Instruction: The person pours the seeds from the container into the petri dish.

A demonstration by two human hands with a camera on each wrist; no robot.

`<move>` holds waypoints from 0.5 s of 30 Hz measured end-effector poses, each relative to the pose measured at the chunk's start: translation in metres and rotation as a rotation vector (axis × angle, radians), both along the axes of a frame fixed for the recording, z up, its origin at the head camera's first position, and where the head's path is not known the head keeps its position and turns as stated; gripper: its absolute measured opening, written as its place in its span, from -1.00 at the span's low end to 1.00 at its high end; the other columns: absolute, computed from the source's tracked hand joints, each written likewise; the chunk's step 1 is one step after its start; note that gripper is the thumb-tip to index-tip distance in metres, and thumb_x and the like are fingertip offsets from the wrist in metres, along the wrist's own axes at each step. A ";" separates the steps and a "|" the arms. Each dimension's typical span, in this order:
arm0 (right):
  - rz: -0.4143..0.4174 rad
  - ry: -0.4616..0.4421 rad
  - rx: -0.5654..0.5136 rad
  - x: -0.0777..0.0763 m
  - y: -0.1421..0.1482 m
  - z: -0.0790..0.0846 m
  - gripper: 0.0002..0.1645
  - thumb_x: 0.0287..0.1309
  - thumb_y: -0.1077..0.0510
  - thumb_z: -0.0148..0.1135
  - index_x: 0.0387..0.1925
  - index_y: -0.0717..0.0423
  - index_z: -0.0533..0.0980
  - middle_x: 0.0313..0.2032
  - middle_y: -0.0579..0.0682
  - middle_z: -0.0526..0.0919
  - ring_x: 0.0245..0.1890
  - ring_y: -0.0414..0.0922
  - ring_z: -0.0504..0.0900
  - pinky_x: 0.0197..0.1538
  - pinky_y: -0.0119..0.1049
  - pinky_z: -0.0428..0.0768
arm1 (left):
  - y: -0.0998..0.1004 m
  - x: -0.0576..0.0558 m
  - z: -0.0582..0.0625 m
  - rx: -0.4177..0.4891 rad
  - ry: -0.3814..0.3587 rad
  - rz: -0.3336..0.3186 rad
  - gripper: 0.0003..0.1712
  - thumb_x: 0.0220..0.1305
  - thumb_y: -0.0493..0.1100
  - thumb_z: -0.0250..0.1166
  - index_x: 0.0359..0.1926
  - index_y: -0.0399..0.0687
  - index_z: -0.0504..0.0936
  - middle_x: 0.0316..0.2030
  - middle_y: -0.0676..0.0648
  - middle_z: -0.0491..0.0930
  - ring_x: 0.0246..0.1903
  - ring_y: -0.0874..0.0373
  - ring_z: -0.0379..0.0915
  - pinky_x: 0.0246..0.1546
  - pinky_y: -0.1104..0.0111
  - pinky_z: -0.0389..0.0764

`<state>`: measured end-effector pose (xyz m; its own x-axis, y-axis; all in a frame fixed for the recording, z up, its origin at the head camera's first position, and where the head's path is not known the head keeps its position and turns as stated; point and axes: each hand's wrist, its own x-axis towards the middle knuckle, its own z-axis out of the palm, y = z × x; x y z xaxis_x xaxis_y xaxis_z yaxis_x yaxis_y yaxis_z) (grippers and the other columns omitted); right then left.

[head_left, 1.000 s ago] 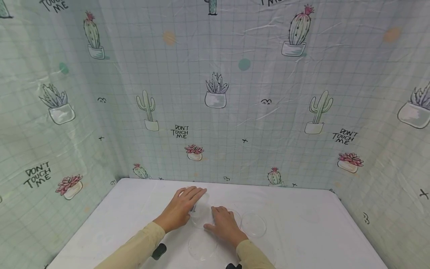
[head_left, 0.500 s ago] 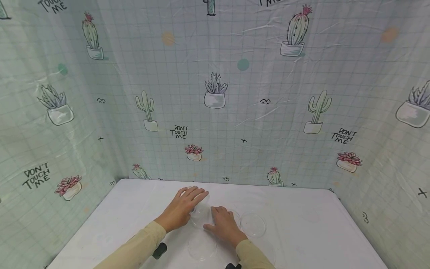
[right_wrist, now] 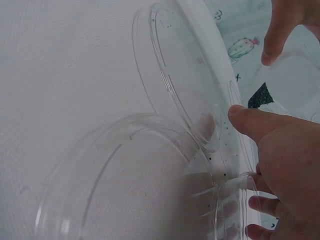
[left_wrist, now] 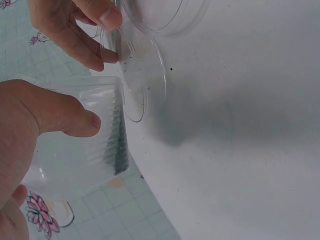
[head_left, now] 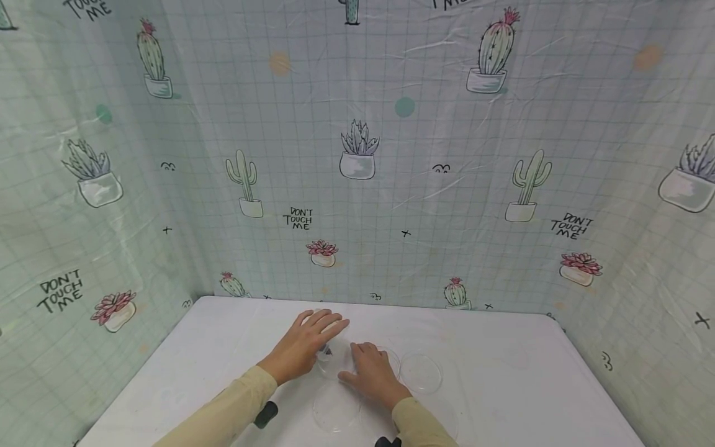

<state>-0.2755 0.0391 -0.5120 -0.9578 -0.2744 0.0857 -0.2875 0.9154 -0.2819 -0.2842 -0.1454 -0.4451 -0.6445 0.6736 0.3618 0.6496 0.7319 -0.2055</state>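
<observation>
My left hand (head_left: 301, 344) grips a clear, square-sided plastic container (left_wrist: 75, 155), its thumb lying across the near face. Dark grainy stuff (left_wrist: 119, 145) is gathered along one edge of it. The container is tilted close over a clear petri dish (left_wrist: 136, 80), where a few dark specks show. At the rim of the dishes is my right hand (head_left: 373, 372), fingers spread and slightly bent. In the right wrist view its fingertips (right_wrist: 260, 205) touch a dish's side, and its thumb (right_wrist: 245, 117) reaches past the rim.
More clear petri dishes lie on the white table (head_left: 503, 372): one dish (head_left: 421, 374) to the right, another dish (head_left: 336, 411) nearer me. Dark specks dot the tabletop. A cactus-print sheet (head_left: 357, 217) hangs behind and at both sides.
My left hand has shifted slightly to the right with the container, and more of the dark contents shows below it. My right hand has stayed where it was.
</observation>
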 end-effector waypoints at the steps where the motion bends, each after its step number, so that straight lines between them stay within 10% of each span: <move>1: 0.000 0.000 -0.001 0.000 0.000 0.000 -0.10 -0.07 -0.35 0.19 0.22 0.09 0.31 0.14 0.02 0.46 0.22 -0.02 0.34 0.19 0.03 0.38 | 0.000 0.000 0.000 -0.001 0.001 -0.002 0.06 -0.17 -0.36 0.40 0.35 0.27 0.13 0.27 0.11 0.27 0.29 0.12 0.15 0.29 0.07 0.21; 15: 0.008 0.008 -0.005 0.000 0.001 0.000 -0.10 -0.08 -0.35 0.20 0.21 0.09 0.32 0.14 0.03 0.47 0.21 -0.01 0.35 0.17 0.04 0.40 | 0.002 0.000 0.001 -0.042 0.041 -0.016 0.02 -0.15 -0.34 0.40 0.34 0.26 0.15 0.26 0.10 0.29 0.28 0.12 0.16 0.29 0.07 0.23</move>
<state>-0.2754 0.0400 -0.5122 -0.9548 -0.2815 0.0951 -0.2971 0.9117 -0.2838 -0.2840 -0.1439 -0.4442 -0.6188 0.6987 0.3590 0.6515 0.7119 -0.2622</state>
